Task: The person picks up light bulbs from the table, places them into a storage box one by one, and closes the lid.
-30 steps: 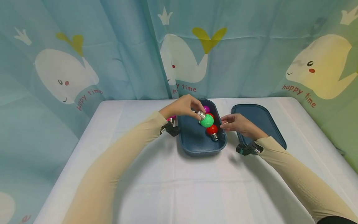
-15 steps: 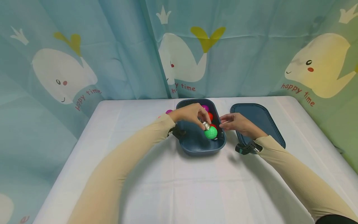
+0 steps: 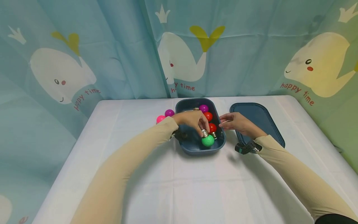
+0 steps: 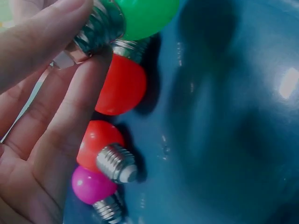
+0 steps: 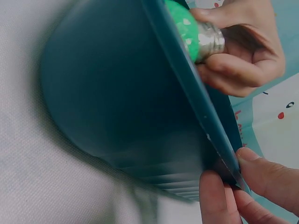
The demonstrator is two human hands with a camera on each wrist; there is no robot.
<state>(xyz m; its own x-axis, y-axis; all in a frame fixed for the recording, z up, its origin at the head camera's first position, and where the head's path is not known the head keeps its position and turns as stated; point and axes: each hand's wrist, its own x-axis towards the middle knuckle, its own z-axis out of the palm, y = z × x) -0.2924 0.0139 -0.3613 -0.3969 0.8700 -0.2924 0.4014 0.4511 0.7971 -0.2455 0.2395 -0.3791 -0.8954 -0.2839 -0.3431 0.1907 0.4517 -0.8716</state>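
My left hand [image 3: 193,119] pinches a green light bulb [image 3: 208,141] by its silver screw base, globe tilted downward inside the dark blue box [image 3: 193,152]. Along the box's right side lie two red bulbs, the nearer red bulb [image 3: 212,128] and the farther red bulb [image 3: 208,116], with a purple bulb [image 3: 204,108] at the back. In the left wrist view the green globe [image 4: 149,16] is close to a red bulb's base. My right hand [image 3: 238,123] holds the box's right rim between thumb and fingers, as the right wrist view shows [image 5: 268,184].
On the white-covered table [image 3: 195,189], a purple bulb [image 3: 169,113] and a pink bulb [image 3: 160,119] lie left of the box, partly behind my left forearm. A dark blue lid [image 3: 255,118] lies flat to the right. A printed curtain [image 3: 126,62] hangs behind.
My left hand has lowered the green bulb into the box, toward its near right part, uncovering the red and purple bulbs. The right hand stays at the rim.
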